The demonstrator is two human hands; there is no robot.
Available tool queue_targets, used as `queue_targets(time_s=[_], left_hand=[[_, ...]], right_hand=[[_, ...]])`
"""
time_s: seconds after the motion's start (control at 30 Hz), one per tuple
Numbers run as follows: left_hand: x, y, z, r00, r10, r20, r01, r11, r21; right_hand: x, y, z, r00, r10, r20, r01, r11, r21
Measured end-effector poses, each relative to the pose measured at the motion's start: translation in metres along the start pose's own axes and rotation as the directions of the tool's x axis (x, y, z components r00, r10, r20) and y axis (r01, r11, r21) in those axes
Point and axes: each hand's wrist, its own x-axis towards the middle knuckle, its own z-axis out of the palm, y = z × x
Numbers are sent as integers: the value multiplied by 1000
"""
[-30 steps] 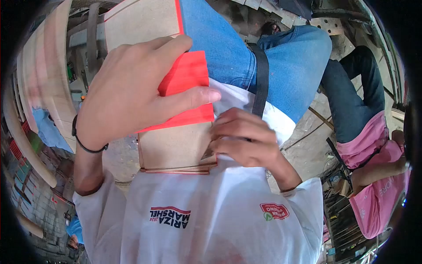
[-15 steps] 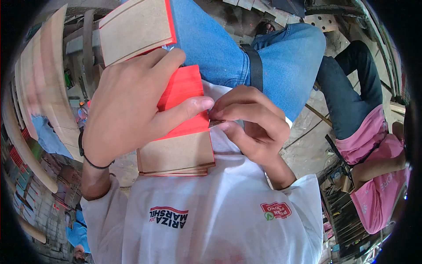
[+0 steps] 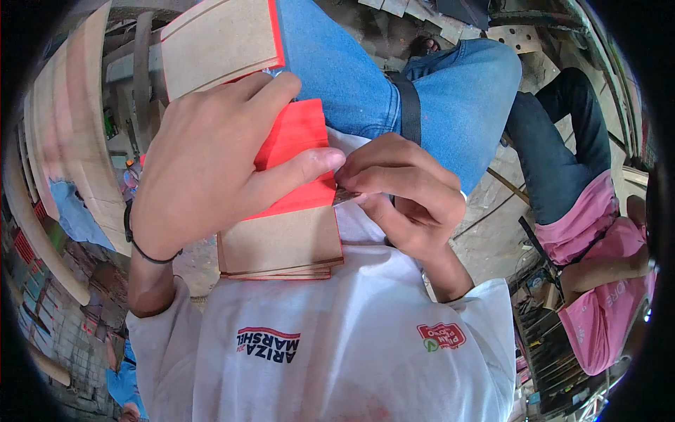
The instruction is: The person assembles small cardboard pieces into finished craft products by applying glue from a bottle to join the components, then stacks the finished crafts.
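A folded cardboard piece with a bright red face (image 3: pixel 292 137) and bare tan panels lies over my lap. One tan panel (image 3: pixel 281 239) rests against my shirt; another tan panel with red edging (image 3: pixel 221 46) reaches toward the top left. My left hand (image 3: pixel 204 158) is spread across the red part, gripping it with the thumb along the right side and the fingers over the far edge. At the red part's right edge, my right hand (image 3: pixel 408 190) is closed in a pinch on a small thin dark piece (image 3: pixel 346 195), mostly hidden by the fingertips.
My legs in blue jeans (image 3: pixel 457 91) stretch ahead. A person in a pink shirt (image 3: pixel 598 302) sits at the right, near a slatted rack (image 3: pixel 555 359). Curved wooden boards (image 3: pixel 77 133) stand at the left. Another person's blue sleeve (image 3: pixel 126 380) shows at the lower left.
Both hands keep nearly the same place and grip. My right fingers have shifted very slightly at the red edge, and the cardboard has tilted a little.
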Motion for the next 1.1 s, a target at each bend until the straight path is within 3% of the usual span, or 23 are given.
queue_targets(time_s=[0.2, 0.27, 0.47, 0.57, 0.9, 1.1], left_hand=[[1, 1, 0, 1000, 0, 8, 0, 1000, 12], [2, 1, 2, 1000, 4, -7, -4, 1000, 25], [5, 4, 2, 1000, -2, 3, 2, 1000, 27], [4, 3, 2, 1000, 0, -7, 0, 1000, 18], [5, 3, -1, 1000, -18, 21, 18, 1000, 1], [5, 2, 0, 1000, 5, 0, -5, 1000, 23]], right_hand=[[3, 1, 1, 996, -83, -34, 80, 992, -97], [5, 1, -3, 974, -216, 63, 225, 943, -244], [0, -3, -6, 998, 63, 9, -62, 995, -72], [0, -5, -5, 992, 127, 8, -127, 992, -9], [0, -4, -4, 994, 109, -3, -109, 994, -28], [4, -6, -8, 1000, 15, 22, -13, 996, -86]])
